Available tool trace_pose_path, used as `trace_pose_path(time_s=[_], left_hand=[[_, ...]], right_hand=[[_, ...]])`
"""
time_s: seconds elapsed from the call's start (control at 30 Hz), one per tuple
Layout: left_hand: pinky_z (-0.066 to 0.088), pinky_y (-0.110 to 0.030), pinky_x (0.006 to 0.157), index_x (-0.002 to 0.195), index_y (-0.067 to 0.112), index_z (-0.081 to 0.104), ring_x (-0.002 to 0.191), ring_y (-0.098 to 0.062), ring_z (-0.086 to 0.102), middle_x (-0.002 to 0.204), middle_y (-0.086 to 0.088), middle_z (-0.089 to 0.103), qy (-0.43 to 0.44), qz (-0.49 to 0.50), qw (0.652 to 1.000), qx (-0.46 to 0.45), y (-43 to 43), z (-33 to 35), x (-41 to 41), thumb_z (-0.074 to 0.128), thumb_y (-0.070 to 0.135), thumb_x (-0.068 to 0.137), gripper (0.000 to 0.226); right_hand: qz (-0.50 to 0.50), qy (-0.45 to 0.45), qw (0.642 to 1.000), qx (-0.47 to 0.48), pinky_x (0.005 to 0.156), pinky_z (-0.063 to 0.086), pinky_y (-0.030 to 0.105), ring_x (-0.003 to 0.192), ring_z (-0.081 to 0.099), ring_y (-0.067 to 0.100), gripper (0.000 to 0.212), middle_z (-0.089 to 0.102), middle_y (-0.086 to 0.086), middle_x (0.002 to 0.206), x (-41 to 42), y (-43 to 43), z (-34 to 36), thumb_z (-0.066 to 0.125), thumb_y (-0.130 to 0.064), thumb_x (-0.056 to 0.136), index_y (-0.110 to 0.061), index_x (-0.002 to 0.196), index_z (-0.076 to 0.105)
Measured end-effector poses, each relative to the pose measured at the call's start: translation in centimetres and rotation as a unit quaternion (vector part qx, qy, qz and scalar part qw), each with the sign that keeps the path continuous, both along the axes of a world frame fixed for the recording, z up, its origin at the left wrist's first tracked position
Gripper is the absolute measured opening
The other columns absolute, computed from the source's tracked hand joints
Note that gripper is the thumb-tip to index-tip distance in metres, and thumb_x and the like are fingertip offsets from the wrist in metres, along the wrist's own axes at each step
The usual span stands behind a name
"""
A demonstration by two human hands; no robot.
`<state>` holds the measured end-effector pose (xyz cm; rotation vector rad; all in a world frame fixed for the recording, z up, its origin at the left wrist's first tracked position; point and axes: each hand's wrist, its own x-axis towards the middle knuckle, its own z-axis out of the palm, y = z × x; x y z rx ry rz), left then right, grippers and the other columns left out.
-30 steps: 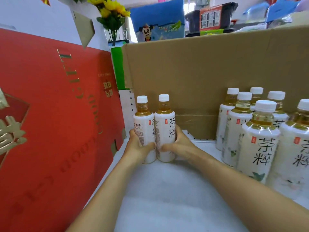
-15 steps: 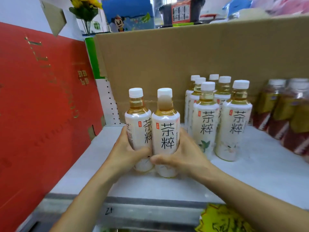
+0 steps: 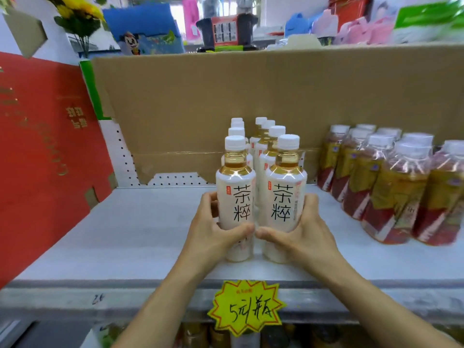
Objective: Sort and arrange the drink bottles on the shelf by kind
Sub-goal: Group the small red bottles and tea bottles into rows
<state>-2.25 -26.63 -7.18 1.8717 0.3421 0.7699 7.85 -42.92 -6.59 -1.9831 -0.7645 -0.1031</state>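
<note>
While the person reaches onto the shelf [image 3: 125, 242] with both arms, each hand is clamped on one white-labelled bottle near the front edge. The left hand [image 3: 213, 234] wraps the left tea bottle [image 3: 236, 192], fingers round its far left side and thumb across the lower front. The right hand [image 3: 308, 234] grips the right tea bottle [image 3: 285, 194] the same way from the right, and the two thumb tips nearly meet between the bottles. Both bottles are upright, just beside each other with a narrow gap, white caps on, amber drink showing above the labels, printed sides facing near.

Directly behind them, two rows of matching bottles [image 3: 270, 136] run toward the far cardboard sheet [image 3: 251, 96] that backs the shelf. To the right, apart from this group, red-and-gold bottles [image 3: 391, 187] stand packed together in glossy wrap. A large red box [image 3: 42, 159] closes the left end of the shelf. A yellow starburst price tag [image 3: 247, 307] hangs on the near shelf rail below the hands. Yellow flowers [image 3: 77, 11] show far left above the cardboard.
</note>
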Motion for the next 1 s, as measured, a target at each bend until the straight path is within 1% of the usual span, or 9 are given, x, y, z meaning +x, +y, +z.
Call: trace_pose_path(time_s=[0.07, 0.17, 0.27, 0.37, 0.47, 0.53, 0.7, 0.9, 1.0], left_hand=[[0.058, -0.027, 0.085, 0.117, 0.039, 0.044, 0.113, -0.005, 0.059, 0.126, 0.011, 0.047, -0.007, 0.028, 1.0, 0.011, -0.2, -0.4, 0.2, 0.091, 0.034, 0.06, 0.073], [0.054, -0.036, 0.098, 0.127, 0.046, 0.034, 0.123, -0.008, 0.054, 0.135, 0.011, 0.043, 0.011, 0.023, 1.0, 0.007, 0.0, -0.7, 0.9, 0.087, 0.047, 0.046, 0.097], [0.055, -0.035, 0.096, 0.133, 0.041, 0.036, 0.118, -0.005, 0.059, 0.136, 0.003, 0.051, 0.005, 0.005, 1.0, -0.012, 0.1, -1.1, 1.8, 0.09, 0.039, 0.047, 0.102], [0.057, -0.028, 0.089, 0.136, 0.033, 0.037, 0.114, -0.006, 0.062, 0.13, 0.004, 0.058, -0.006, 0.002, 0.999, -0.032, -0.1, -1.2, 2.2, 0.092, 0.024, 0.054, 0.098], [0.057, -0.027, 0.087, 0.139, 0.03, 0.035, 0.115, -0.006, 0.063, 0.127, 0.007, 0.063, -0.014, -0.016, 0.999, -0.037, 0.0, -0.9, 2.5, 0.095, 0.016, 0.057, 0.103], [0.057, -0.025, 0.085, 0.142, 0.028, 0.035, 0.114, -0.006, 0.064, 0.125, 0.009, 0.065, -0.016, -0.037, 0.998, -0.039, 0.0, -0.7, 2.8, 0.092, 0.006, 0.062, 0.101], [0.055, -0.017, 0.076, 0.142, 0.024, 0.035, 0.105, -0.001, 0.067, 0.121, 0.006, 0.067, -0.014, -0.078, 0.996, -0.043, 0.6, -0.2, 4.6, 0.087, -0.006, 0.066, 0.097], [0.057, -0.033, 0.092, 0.148, 0.029, 0.025, 0.118, -0.012, 0.064, 0.131, 0.002, 0.063, -0.01, -0.109, 0.992, -0.063, 2.3, -0.4, 6.7, 0.089, 0.0, 0.066, 0.108], [0.058, -0.029, 0.087, 0.147, 0.031, 0.028, 0.118, -0.011, 0.063, 0.131, 0.003, 0.063, -0.021, -0.113, 0.991, -0.067, 2.3, -0.6, 6.7, 0.09, 0.002, 0.065, 0.107]], right_hand=[[0.07, 0.04, 0.996, 0.026, 0.077, 0.052, 0.019, 0.097, 0.06, -0.005, 0.078, 0.059, -0.017, 0.112, 0.8, -0.7, -0.3, 0.088, -0.045, 0.063, -0.035, 0.116, 0.032], [0.135, 0.073, 0.987, 0.038, 0.074, 0.052, 0.014, 0.095, 0.061, -0.006, 0.067, 0.062, -0.01, 0.115, 2.0, -1.5, -0.6, 0.088, -0.024, 0.069, -0.036, 0.117, 0.043], [0.134, 0.059, 0.989, 0.031, 0.075, 0.056, 0.021, 0.095, 0.062, 0.0, 0.059, 0.063, -0.009, 0.111, 2.3, -1.3, -0.7, 0.088, -0.038, 0.061, -0.038, 0.108, 0.052], [0.093, 0.027, 0.995, 0.028, 0.079, 0.058, 0.035, 0.097, 0.061, 0.005, 0.063, 0.059, -0.011, 0.108, 2.2, -0.7, -1.0, 0.081, -0.06, 0.053, -0.038, 0.102, 0.047], [0.083, 0.032, 0.995, 0.036, 0.091, 0.055, 0.037, 0.112, 0.054, 0.008, 0.079, 0.048, -0.01, 0.118, 2.5, 0.0, -1.3, 0.079, -0.062, 0.054, -0.032, 0.115, 0.037], [0.123, 0.077, 0.987, 0.067, 0.096, 0.053, 0.031, 0.12, 0.054, 0.006, 0.095, 0.047, -0.009, 0.131, 2.7, 0.5, -1.3, 0.081, -0.055, 0.056, -0.035, 0.132, 0.027], [0.215, 0.154, 0.958, 0.109, 0.076, 0.05, 0.007, 0.104, 0.06, -0.013, 0.09, 0.058, -0.012, 0.128, 3.9, 1.1, -0.5, 0.077, -0.006, 0.081, -0.031, 0.147, 0.02], [0.234, 0.198, 0.947, 0.094, 0.075, 0.053, 0.012, 0.104, 0.065, -0.003, 0.087, 0.064, -0.009, 0.123, 6.5, 2.1, 0.2, 0.078, -0.004, 0.08, -0.029, 0.145, 0.026], [0.233, 0.198, 0.946, 0.102, 0.078, 0.054, 0.014, 0.106, 0.066, 0.0, 0.088, 0.068, -0.014, 0.118, 6.8, 2.1, -0.4, 0.082, -0.012, 0.075, -0.032, 0.143, 0.03]])
